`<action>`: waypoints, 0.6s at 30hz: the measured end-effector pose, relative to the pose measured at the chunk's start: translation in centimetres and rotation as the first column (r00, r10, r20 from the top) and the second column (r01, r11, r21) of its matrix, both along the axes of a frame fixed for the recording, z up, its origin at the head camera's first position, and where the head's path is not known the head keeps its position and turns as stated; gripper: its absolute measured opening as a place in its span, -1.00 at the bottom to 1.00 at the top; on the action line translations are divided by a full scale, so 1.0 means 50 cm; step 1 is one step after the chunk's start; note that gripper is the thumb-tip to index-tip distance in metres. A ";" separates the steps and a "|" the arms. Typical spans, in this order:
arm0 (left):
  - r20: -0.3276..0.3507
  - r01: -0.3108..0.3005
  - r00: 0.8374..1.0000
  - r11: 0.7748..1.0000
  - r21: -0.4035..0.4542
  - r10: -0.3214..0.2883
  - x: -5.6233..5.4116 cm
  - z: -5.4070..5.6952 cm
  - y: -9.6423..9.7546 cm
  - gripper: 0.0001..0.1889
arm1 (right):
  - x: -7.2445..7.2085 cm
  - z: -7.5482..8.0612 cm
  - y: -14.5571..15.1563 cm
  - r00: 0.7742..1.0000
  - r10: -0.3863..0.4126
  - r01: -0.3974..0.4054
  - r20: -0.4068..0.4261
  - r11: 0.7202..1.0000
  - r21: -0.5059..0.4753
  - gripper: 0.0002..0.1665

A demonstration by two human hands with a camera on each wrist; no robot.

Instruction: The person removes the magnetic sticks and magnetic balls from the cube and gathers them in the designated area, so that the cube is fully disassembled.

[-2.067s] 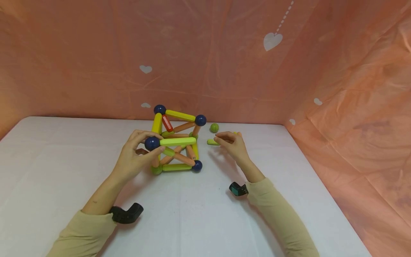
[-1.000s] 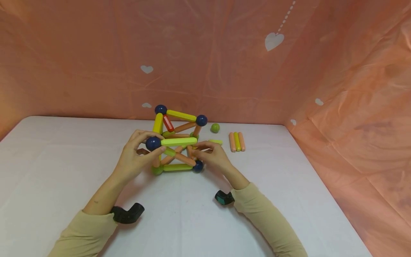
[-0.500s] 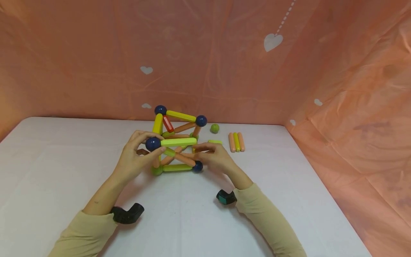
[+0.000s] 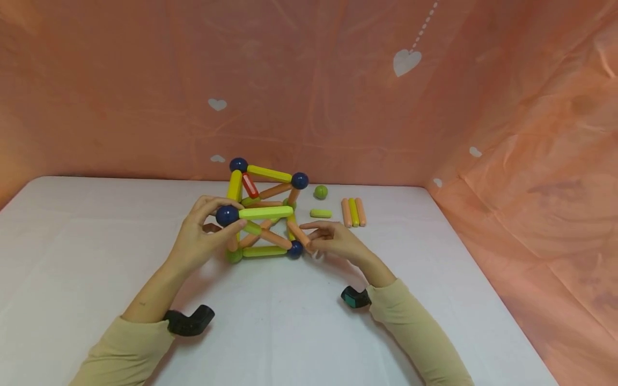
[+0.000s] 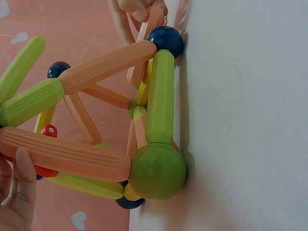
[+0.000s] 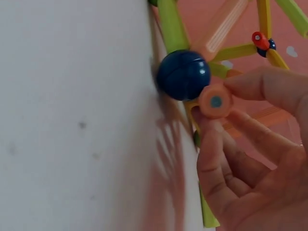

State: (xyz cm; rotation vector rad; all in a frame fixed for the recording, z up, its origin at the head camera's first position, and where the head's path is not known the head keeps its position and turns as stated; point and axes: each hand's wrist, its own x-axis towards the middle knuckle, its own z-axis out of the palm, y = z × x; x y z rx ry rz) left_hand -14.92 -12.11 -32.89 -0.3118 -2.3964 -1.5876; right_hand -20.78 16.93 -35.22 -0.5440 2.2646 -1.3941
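A frame of magnetic sticks and balls stands on the white table, with lime, yellow and orange sticks (image 4: 277, 239) between dark blue and green balls. My left hand (image 4: 195, 236) grips its raised near-left corner, at a dark blue ball (image 4: 227, 216) with a lime stick (image 4: 266, 213) reaching right from it. In the left wrist view the thumb (image 5: 25, 171) lies against an orange upright. At the near-right corner my right hand (image 4: 338, 240) pinches a slanting orange stick (image 4: 300, 235). The end of that orange stick (image 6: 215, 101) sits right beside the lower blue ball (image 6: 184, 75).
Right of the frame lie a short lime stick (image 4: 321, 213) and a loose green ball (image 4: 321, 192). Farther right, two orange sticks (image 4: 346, 213) flank a yellow stick (image 4: 354, 213). An orange cloth (image 4: 338, 96) hangs behind the table.
My right hand has come from near the loose lime stick to the frame, taken hold of an orange stick, and drawn its near end rightward. My left hand keeps its hold.
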 end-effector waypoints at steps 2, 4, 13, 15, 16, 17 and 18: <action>-0.002 0.002 1.000 1.000 -0.001 -0.002 -0.001 0.000 0.000 -0.68 | -0.001 -0.005 0.000 1.000 -0.009 0.009 -0.002 1.000 -0.002 -0.45; -0.002 0.005 1.000 1.000 -0.002 -0.005 -0.001 0.000 0.000 -0.68 | -0.003 -0.011 0.002 1.000 -0.022 0.022 -0.016 1.000 0.006 -0.46; 0.005 0.002 1.000 1.000 -0.007 -0.002 -0.004 0.000 -0.001 -0.68 | -0.001 -0.019 0.028 0.984 -0.169 0.166 -0.056 0.985 -0.055 -0.45; 0.001 0.002 1.000 1.000 -0.008 -0.002 -0.004 -0.001 -0.003 -0.68 | -0.002 -0.019 0.035 0.979 -0.196 0.193 -0.057 0.980 -0.052 -0.45; -0.002 0.001 1.000 1.000 -0.009 -0.001 -0.004 -0.001 -0.003 -0.68 | -0.003 -0.019 0.038 0.977 -0.207 0.204 -0.059 0.978 -0.052 -0.45; -0.004 0.001 1.000 1.000 -0.009 -0.001 -0.004 -0.002 -0.004 -0.68 | -0.004 -0.020 0.042 0.973 -0.225 0.222 -0.056 0.974 -0.049 -0.46; -0.005 0.001 1.000 1.000 -0.009 -0.001 -0.004 -0.002 -0.004 -0.68 | -0.005 -0.021 0.045 0.970 -0.236 0.233 -0.059 0.971 -0.050 -0.46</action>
